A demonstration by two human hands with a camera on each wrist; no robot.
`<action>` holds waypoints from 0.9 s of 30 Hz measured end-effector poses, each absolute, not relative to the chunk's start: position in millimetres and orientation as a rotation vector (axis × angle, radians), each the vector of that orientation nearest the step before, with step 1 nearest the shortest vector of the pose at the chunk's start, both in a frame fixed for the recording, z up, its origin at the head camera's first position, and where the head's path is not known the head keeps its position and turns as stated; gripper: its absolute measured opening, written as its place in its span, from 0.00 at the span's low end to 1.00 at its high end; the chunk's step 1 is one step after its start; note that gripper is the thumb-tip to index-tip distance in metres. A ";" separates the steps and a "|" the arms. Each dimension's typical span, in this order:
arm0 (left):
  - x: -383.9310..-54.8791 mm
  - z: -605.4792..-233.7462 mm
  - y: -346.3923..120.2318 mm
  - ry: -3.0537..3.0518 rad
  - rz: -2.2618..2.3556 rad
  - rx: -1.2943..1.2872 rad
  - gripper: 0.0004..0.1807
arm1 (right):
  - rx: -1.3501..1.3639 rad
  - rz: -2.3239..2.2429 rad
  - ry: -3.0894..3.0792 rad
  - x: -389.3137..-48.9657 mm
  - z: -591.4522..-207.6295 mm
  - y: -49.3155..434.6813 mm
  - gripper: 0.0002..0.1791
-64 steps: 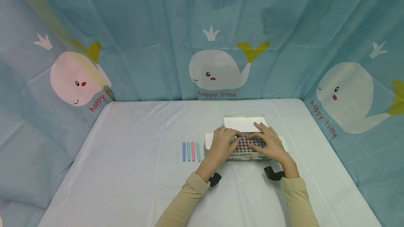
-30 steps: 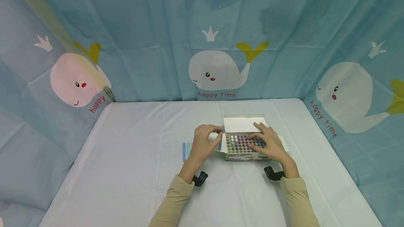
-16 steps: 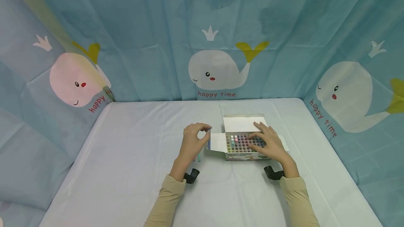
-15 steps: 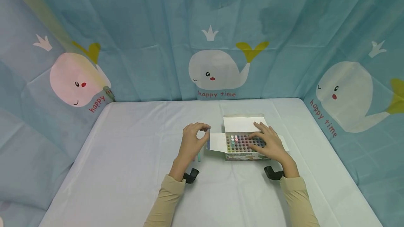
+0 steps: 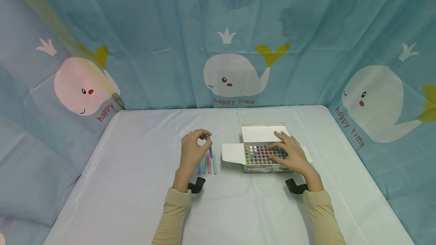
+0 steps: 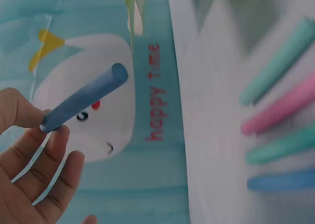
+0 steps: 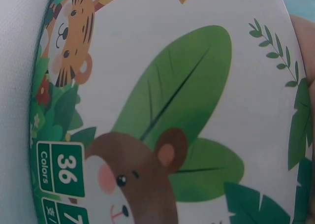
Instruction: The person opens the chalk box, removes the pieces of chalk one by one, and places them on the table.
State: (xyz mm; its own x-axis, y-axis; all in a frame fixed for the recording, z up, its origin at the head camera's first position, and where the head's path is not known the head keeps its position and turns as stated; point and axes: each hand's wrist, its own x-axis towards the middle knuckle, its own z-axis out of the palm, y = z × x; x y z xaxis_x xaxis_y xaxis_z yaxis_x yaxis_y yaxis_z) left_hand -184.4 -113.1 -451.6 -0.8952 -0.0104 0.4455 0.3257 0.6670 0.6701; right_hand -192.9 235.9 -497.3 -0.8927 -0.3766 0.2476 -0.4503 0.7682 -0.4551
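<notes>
My left hand (image 5: 192,151) pinches one end of a blue chalk stick (image 6: 87,97) between thumb and fingertips. In the head view the stick hangs upright, close over a row of chalk. That row, left of the box, has a blue stick (image 6: 280,179), a green stick (image 6: 283,144), a pink stick (image 6: 283,103) and another green stick (image 6: 280,61). My right hand (image 5: 292,153) rests over the right part of the opened chalk box (image 5: 262,169), thumb and fingers spread above its holed top. Printed animals and leaves cover the box side (image 7: 142,51) in the right wrist view.
The box's white lid (image 5: 260,134) stands raised at the back, and a side flap (image 5: 233,153) sticks out to the left. Several chalk ends show in the holes. A white cloth (image 5: 143,169) covers the table, and a whale-print curtain (image 5: 153,78) hangs behind.
My left hand has drawn the blue chalk stick out of the box and carried it left, to above the row. The right hand keeps its place on the box.
</notes>
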 end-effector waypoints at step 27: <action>-184.8 -466.7 -156.1 -2.906 -1.020 0.018 0.06 | 0.671 0.778 -2.810 -191.5 -496.0 235.2 0.15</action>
State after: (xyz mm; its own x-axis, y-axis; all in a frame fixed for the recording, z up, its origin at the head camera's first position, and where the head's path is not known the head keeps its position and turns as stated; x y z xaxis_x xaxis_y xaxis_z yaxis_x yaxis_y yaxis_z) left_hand -184.8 -156.1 -466.7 -0.9980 -0.0312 0.0542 0.0096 0.7809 0.6246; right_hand -191.5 235.2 -496.0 -0.8888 -0.3802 0.2561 -0.4578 0.7653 -0.4525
